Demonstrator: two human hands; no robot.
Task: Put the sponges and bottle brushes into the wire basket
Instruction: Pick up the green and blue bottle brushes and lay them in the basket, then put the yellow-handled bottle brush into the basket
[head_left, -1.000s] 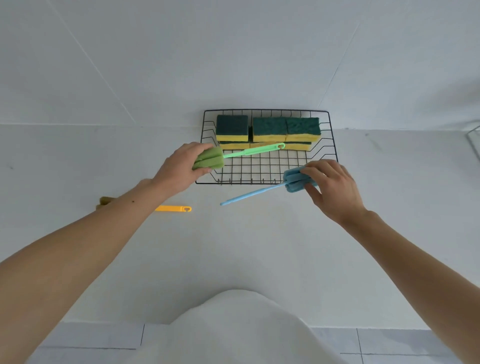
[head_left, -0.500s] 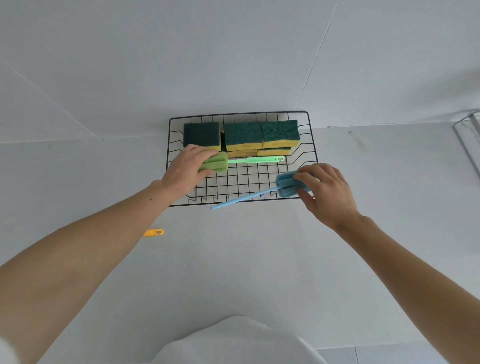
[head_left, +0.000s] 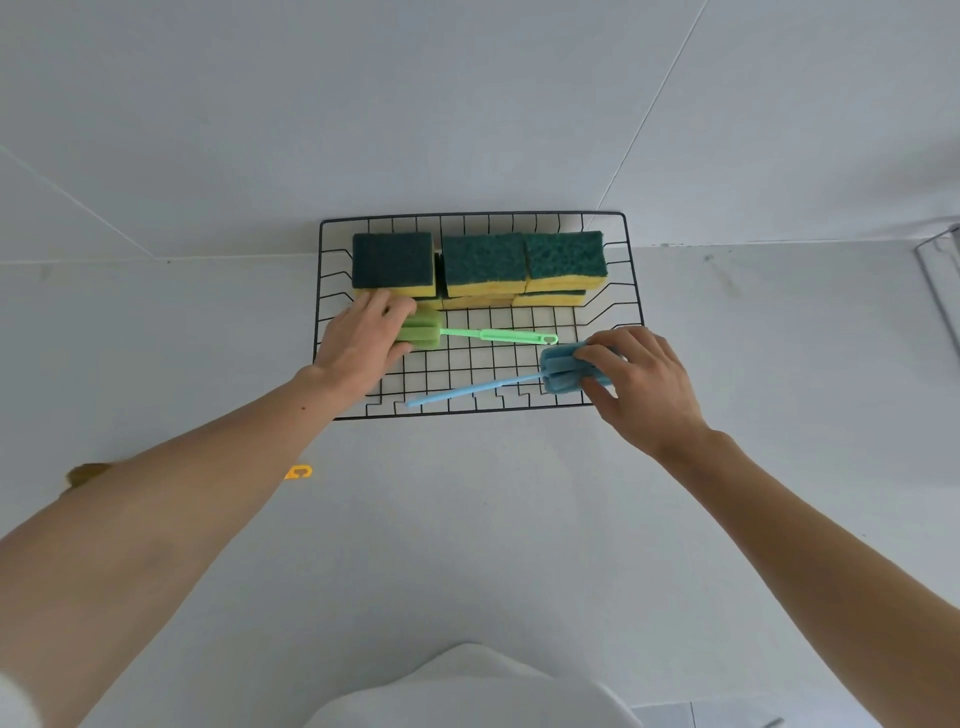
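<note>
My left hand grips the green bottle brush, my right hand the blue bottle brush, both low over the wire basket beside stacked sponges; an orange brush waits outside.

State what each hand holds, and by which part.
Left hand: green brush, by its foam head. Right hand: blue brush, by its foam head.

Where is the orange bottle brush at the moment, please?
The orange bottle brush lies on the counter outside the wire basket, mostly hidden under the left forearm.
</note>
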